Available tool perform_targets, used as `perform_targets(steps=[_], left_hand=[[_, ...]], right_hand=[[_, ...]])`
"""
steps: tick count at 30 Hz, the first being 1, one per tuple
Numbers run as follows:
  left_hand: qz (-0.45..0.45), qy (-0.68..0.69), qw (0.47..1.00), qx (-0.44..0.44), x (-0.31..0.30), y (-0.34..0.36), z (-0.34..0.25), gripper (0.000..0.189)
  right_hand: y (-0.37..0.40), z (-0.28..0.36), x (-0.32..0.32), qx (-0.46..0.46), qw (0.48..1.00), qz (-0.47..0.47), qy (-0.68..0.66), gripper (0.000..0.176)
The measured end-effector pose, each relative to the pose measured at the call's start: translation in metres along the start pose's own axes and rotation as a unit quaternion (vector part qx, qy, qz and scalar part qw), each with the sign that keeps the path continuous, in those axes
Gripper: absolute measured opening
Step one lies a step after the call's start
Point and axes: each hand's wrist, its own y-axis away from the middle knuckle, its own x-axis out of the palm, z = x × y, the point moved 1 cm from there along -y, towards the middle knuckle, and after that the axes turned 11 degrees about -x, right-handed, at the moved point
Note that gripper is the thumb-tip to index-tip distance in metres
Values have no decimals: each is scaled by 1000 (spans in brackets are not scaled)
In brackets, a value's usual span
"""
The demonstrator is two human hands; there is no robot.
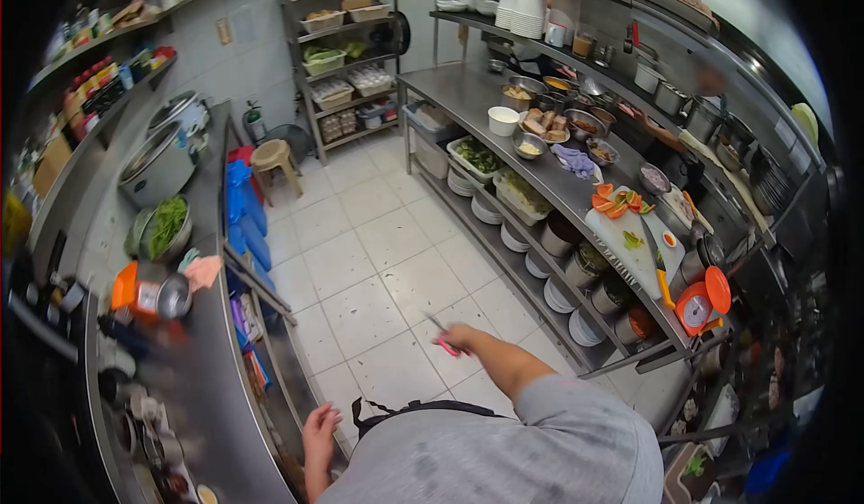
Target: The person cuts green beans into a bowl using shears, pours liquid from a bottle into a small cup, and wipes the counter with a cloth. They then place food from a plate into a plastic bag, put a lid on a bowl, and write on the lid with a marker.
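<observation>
My right hand (461, 338) is closed round a pair of scissors (445, 346) with pinkish-red handles. Their blades point away from me, over the tiled floor between the two counters. Low at my left side is my left hand (321, 425), near the edge of the left steel counter (211, 396). Its fingers are partly spread and hold nothing. To the right, a white cutting board (621, 234) carries cut orange-red peppers (616, 200), green pieces and a knife with a yellow handle (664, 286).
An orange kitchen scale (693, 310) stands at the right counter's near end. Bowls of food, bread (545, 124) and a purple cloth (574, 162) lie farther along. Left are a bowl of greens (166, 228) and large pots. A stool (276, 160) stands ahead. Another person's arm (661, 132) reaches in behind the right counter.
</observation>
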Motion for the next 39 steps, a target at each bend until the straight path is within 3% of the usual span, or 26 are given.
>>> perform_targets(steps=[2, 3, 4, 5, 7, 9, 10, 11, 12, 14, 16, 19, 21, 23, 26, 28, 29, 30, 31, 32, 33, 35, 37, 39], left_hand=[[-111, 58, 991, -47, -35, 22, 20, 35], [-86, 86, 992, -20, -34, -101, -17, 35], [-102, 94, 989, -54, -58, -118, -14, 35], [-123, 103, 983, -94, -83, -129, -12, 34], [-110, 93, 984, -105, -125, -179, -12, 33], [-75, 117, 988, -67, -161, -231, -48, 33], [-87, 76, 992, -42, -175, -259, -75, 31], [-96, 66, 993, -14, -184, -273, -120, 31], [-100, 80, 991, 40, -198, -300, -146, 33], [-117, -20, 990, 73, -234, -337, -207, 34], [-127, -29, 984, 123, -256, -364, -274, 34], [-163, -43, 973, 160, -321, -424, -344, 33], [-297, -115, 926, 202, -377, -460, -382, 34], [-408, -71, 879, 235, -444, -508, -399, 33], [-521, -2, 838, 160, -525, -552, -410, 36], [-643, -78, 757, 81, -574, -593, -402, 41], [-652, -77, 750, 76, -581, -599, -419, 41], [-627, -137, 767, -13, -573, -604, -442, 45], [-591, -195, 775, -107, -563, -611, -458, 50], [-577, -200, 773, -171, -554, -622, -470, 54], [-562, -202, 768, -232, -547, -635, -481, 57], [-588, -272, 711, -273, -537, -664, -476, 64], [-586, -266, 716, -273, -540, -693, -461, 64], [-588, -242, 735, -236, -548, -704, -452, 64]], right_hand=[[-10, 23, 12, 1, 999, -40, -35, 51], [-105, 7, -96, 17, 998, -62, 2, 51], [-134, 35, -111, -19, 994, -101, -38, 52], [-165, 50, -107, -56, 987, -130, -81, 54], [-207, 62, -104, -41, 983, -148, -95, 61], [-236, 61, -95, -23, 975, -180, -126, 74], [-245, 53, -94, 58, 989, -68, -118, 69], [-253, 38, -81, 94, 994, -31, -48, 66], [-252, 26, -70, 67, 997, -49, 10, 65], [-237, 4, -55, 163, 984, 60, 36, 64], [-218, -50, -21, 192, 979, 32, 54, 66], [-228, -61, -45, 233, 971, 51, -21, 67], [-257, -68, -71, 241, 968, 56, -49, 68], [-301, -76, -104, 236, 968, 58, -64, 69], [-406, -84, -175, 189, 978, 42, -77, 70], [-496, -77, -228, 146, 986, 28, -78, 71], [-564, -69, -249, 185, 982, 49, -3, 75], [-655, -148, -226, 155, 988, 10, -27, 72], [-693, -92, -273, 39, 999, -8, 29, 71], [-725, -29, -317, 37, 997, -17, 69, 70], [-756, 14, -341, 21, 996, -73, 51, 46], [-810, 78, -372, -3, 997, -56, -54, 53], [-848, 130, -380, -54, 975, -52, -209, 36], [-846, 188, -380, -64, 972, -54, -219, 34]])
